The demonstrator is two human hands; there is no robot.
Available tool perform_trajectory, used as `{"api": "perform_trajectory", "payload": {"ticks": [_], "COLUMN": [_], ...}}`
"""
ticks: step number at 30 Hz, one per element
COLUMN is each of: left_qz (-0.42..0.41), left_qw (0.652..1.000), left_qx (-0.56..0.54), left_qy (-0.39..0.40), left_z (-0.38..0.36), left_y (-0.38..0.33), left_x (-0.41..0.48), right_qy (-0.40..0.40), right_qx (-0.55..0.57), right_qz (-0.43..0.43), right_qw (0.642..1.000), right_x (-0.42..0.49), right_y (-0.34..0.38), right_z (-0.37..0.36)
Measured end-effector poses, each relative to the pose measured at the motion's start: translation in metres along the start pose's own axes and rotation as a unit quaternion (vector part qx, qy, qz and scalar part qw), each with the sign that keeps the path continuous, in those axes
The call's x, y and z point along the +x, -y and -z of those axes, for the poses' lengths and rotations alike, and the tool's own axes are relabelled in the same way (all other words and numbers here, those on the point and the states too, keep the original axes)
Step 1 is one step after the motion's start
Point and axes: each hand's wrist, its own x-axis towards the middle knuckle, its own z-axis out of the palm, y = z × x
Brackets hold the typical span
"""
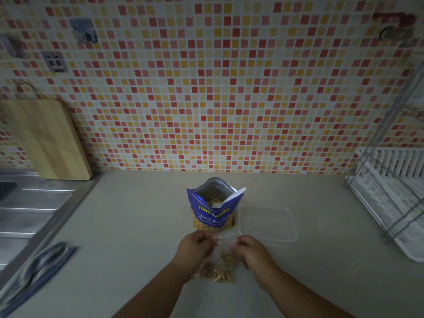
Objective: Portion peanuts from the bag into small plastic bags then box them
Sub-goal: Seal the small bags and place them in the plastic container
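A blue peanut bag (pixel 214 214) stands open on the counter, with a white spoon (pixel 231 197) stuck in the nuts. In front of it my left hand (pixel 196 245) and my right hand (pixel 249 247) pinch the top edge of a small clear plastic bag (pixel 226 251) that holds some peanuts. Small filled bags of peanuts (pixel 216 274) lie on the counter between my forearms. A clear plastic box (pixel 267 222) lies empty just right of the peanut bag.
A steel sink (pixel 29 210) and a wooden cutting board (pixel 46 138) are at the left. A blue striped cloth (pixel 39 269) lies near the sink's edge. A white dish rack (pixel 390 196) stands at the right. A tiled wall rises behind.
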Motion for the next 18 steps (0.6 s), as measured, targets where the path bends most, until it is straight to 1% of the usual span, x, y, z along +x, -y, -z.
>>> {"api": "perform_trajectory", "payload": {"ticks": [2,4,6,9,13,15,18], "left_qz": [-0.047,-0.112,-0.183,-0.254,-0.295,-0.307,-0.298], "left_qw": [0.997,0.982,0.960,0.938,0.922,0.918,0.926], "left_qx": [0.056,0.152,0.213,0.231,0.246,0.245,0.217], "left_qy": [0.002,0.004,-0.013,-0.037,-0.048,-0.059,-0.087], "left_z": [0.002,0.003,0.001,0.000,0.000,-0.002,-0.003], "left_y": [-0.004,-0.009,-0.014,-0.015,-0.015,-0.015,-0.016], "left_x": [-0.001,-0.004,-0.007,-0.007,-0.008,-0.010,-0.013], "right_qy": [-0.023,-0.032,-0.035,-0.046,-0.055,-0.062,-0.064], "right_qx": [-0.018,-0.086,-0.167,-0.278,-0.362,-0.385,-0.394], "right_qz": [0.066,0.146,0.215,0.284,0.337,0.351,0.355], "right_qw": [0.997,0.985,0.962,0.917,0.867,0.852,0.846], "right_x": [-0.002,-0.003,0.001,0.004,0.000,-0.001,-0.001], "right_y": [0.005,0.013,0.021,0.027,0.030,0.031,0.036], "right_z": [0.000,0.002,0.003,0.006,0.005,0.004,0.005]}}
